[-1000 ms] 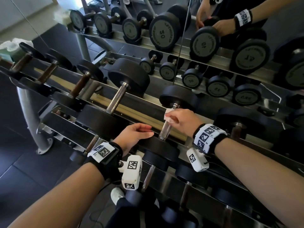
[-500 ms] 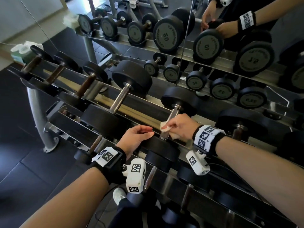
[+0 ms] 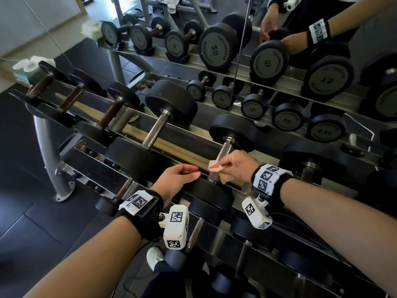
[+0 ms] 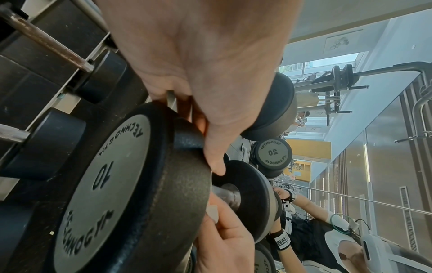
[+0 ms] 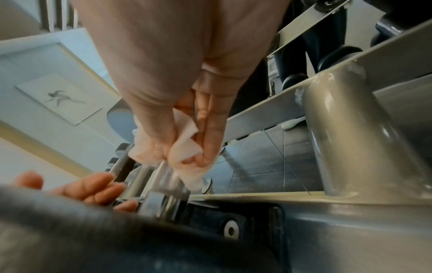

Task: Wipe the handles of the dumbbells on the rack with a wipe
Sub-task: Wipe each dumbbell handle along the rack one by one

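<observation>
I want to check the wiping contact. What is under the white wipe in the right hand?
Under the wipe is the near end of the 10 dumbbell's metal handle. The right hand pinches the wipe around it. The wrapped stretch is covered; bare handle shows above.

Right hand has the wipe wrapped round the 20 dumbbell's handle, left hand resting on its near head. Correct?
Not quite. The plate under the left hand reads 10, not 20, as the left wrist view shows. Otherwise right: the right hand holds the wipe round that dumbbell's handle.
</observation>
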Tool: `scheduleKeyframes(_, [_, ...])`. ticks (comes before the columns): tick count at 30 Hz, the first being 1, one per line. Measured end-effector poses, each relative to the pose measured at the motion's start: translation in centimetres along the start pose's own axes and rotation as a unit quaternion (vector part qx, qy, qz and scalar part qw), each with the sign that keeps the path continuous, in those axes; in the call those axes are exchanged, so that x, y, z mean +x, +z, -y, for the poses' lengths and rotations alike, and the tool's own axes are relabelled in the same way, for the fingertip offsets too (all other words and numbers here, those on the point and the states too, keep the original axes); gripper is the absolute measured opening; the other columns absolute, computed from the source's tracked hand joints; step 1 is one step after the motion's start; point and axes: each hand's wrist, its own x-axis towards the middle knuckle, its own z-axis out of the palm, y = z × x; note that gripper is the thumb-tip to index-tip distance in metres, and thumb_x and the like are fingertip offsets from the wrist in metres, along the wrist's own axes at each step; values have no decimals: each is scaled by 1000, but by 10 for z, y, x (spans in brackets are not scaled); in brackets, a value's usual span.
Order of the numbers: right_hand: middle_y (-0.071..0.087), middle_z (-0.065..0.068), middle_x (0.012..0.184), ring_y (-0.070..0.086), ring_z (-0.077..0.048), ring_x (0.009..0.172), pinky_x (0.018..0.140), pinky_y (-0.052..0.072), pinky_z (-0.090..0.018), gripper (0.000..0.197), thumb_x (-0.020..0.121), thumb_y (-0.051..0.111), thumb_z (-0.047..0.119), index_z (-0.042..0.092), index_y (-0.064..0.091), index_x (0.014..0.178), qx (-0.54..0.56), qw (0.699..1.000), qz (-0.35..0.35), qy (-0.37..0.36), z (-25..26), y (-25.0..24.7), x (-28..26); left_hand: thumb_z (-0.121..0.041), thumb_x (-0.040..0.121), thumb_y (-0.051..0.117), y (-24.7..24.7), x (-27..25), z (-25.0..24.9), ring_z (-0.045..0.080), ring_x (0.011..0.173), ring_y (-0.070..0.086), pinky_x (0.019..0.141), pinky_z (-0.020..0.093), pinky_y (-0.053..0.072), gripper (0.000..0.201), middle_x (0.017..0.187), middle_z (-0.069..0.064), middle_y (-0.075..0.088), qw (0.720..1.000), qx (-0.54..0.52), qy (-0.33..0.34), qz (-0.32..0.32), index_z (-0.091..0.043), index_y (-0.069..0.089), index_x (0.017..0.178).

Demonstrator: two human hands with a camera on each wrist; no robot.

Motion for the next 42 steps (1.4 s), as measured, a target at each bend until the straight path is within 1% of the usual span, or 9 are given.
scheduleKeyframes(5, [70,22,68,61,12,65,62,41,-4,18,83,78,31,23,80,99,60,993,-98,25,-6,-1,2,-16,82,76,0,0,2,16,88,73,76,26,56,21,94,2,76,1000,-6,4,0,-17,73,103])
scheduleKeyframes(8, [69,16,74,61,11,65,63,42,-5,15,86,76,26,22,79,100,63,988,-136,38,-5,2,-1,-17,83,74,1,-2,2,14,86,73,72,24,55,21,93,1,76,1000,-7,8,2,-17,72,104])
scheduleKeyframes(11, [69,16,79,61,14,71,67,42,-1,14,85,77,26,20,79,97,69,993,-98,25,4,7,-10,-18,83,74,2,-3,2,13,85,73,69,22,55,21,94,2,76,1000,-7,12,1,-18,72,105])
scheduleKeyframes(15, [71,4,86,61,-2,77,76,47,-20,16,82,79,32,20,79,92,101,992,-6,77,3,5,-29,-19,85,72,1,-4,3,13,84,73,68,22,55,20,94,2,76,1000,-10,17,5,-17,71,105])
scheduleKeyframes(20, [65,7,72,57,-5,65,59,43,-14,16,86,73,17,27,67,74,166,937,-255,171,-18,-4,-43,-17,85,72,2,-4,3,13,83,72,67,22,55,20,93,2,76,1000,-15,18,6,-15,71,105])
scheduleKeyframes(25, [65,-3,78,59,-18,74,67,41,-25,5,85,69,13,13,66,82,179,911,-310,203,-20,0,-37,-17,84,72,2,-3,3,10,81,72,66,20,54,20,91,1,76,1000,-14,19,7,-15,72,104])
scheduleKeyframes(28, [63,1,81,58,-17,77,71,41,-26,9,88,65,12,19,60,84,189,904,-318,216,-18,5,-24,-19,84,73,1,-2,4,13,85,71,72,25,55,21,93,1,76,1000,-3,14,5,-16,72,105])
scheduleKeyframes(33, [70,-7,107,64,-21,97,92,51,-34,33,94,58,7,12,66,125,226,910,-293,187,-4,18,-11,-22,84,72,1,-4,2,15,90,71,78,29,54,23,95,1,75,1000,16,14,4,-17,71,106])
scheduleKeyframes(42, [75,14,88,69,-6,93,82,49,-11,32,90,61,0,27,79,92,316,917,-212,121,1,34,-39,-19,84,73,2,-6,-4,16,90,70,80,32,55,23,96,3,74,1000,13,3,4,-15,71,107])
